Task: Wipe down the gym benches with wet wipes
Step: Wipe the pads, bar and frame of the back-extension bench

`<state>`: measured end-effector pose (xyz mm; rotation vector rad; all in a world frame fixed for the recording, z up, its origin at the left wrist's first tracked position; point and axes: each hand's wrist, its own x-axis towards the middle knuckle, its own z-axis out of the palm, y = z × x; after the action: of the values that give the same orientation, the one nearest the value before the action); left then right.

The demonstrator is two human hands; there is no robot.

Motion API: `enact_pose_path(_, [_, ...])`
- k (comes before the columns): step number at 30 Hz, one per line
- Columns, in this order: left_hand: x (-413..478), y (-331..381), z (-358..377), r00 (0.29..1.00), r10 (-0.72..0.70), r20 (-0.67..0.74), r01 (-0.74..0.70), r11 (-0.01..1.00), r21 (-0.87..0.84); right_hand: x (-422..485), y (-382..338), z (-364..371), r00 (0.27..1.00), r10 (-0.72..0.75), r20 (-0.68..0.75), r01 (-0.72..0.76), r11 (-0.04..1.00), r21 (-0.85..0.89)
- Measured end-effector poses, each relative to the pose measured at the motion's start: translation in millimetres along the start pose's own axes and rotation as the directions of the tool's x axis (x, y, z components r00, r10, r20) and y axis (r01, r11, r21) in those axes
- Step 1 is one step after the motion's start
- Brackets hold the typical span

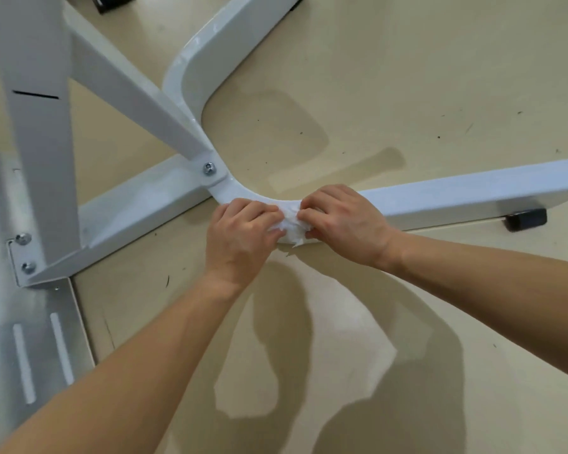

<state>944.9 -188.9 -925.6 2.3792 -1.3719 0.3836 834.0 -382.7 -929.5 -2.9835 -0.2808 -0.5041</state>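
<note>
Two things sit left of the work: a grey metal plate (30,322) and the bench's white upright post (36,126) rising beside it. A brace comes down to a bolt (209,168), where the white base tube (473,191) starts its bend along the floor (407,93).

Just right of that bolt, the left hand (241,239) has its fingers curled over the tube, clamping one end of the crumpled white wipe (291,224). The wipe lies on the bend, squeezed between both hands. The right hand (345,221) touches it from the other side, fingertips curled in and pinching it.

From there the tube's long axis runs straight off to the right, toward a black rubber foot (525,219). I'd judge the right hand is nearer that stretch, so it would lead any stroke that way.
</note>
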Motion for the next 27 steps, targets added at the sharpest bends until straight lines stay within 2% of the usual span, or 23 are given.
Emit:
enact_pose_path(4, [-7, -27, -2, 0.999, -0.033, -0.009, 0.033, 0.996, -0.083, 16, -15, 3, 0.999, -0.022, -0.047, 0.022, 1.0, -0.013])
enact_pose_path(8, [-12, -40, -1, 0.996, -0.082, -0.046, 0.08, 0.996, -0.042, 16, -19, 10, 0.999, -0.021, -0.032, 0.019, 0.997, -0.081])
enact_pose_path(12, [-8, -46, -1, 0.996, -0.091, 0.026, 0.088, 0.993, 0.083, 32, -24, 9, 0.986, 0.068, 0.153, -0.058, 0.996, -0.073])
enact_pose_path(14, [-7, -47, -4, 0.99, -0.118, 0.083, 0.108, 0.988, 0.11, 47, -30, 4, 0.937, 0.128, 0.325, -0.125, 0.992, -0.03])
enact_pose_path(16, [-9, -50, -7, 0.989, -0.105, 0.101, 0.098, 0.992, 0.077, 60, -35, 4, 0.88, 0.155, 0.45, -0.157, 0.987, -0.031])
enact_pose_path(18, [-13, -53, -10, 0.991, -0.06, 0.121, 0.058, 0.998, 0.015, 70, -36, 7, 0.856, 0.144, 0.497, -0.157, 0.988, -0.017])
enact_pose_path(21, [-16, -53, -8, 0.983, -0.021, 0.183, 0.021, 1.0, 0.002, 69, -30, 6, 0.849, 0.148, 0.507, -0.197, 0.98, 0.043])
enact_pose_path(24, [-14, -38, 1, 0.977, 0.022, 0.211, -0.027, 0.999, 0.019, 44, -20, -4, 0.876, 0.17, 0.451, -0.216, 0.975, 0.053])
enact_pose_path(27, [-11, -12, 14, 0.979, 0.139, 0.147, -0.137, 0.99, -0.024, 11, -9, -17, 0.911, 0.24, 0.336, -0.273, 0.96, 0.056])
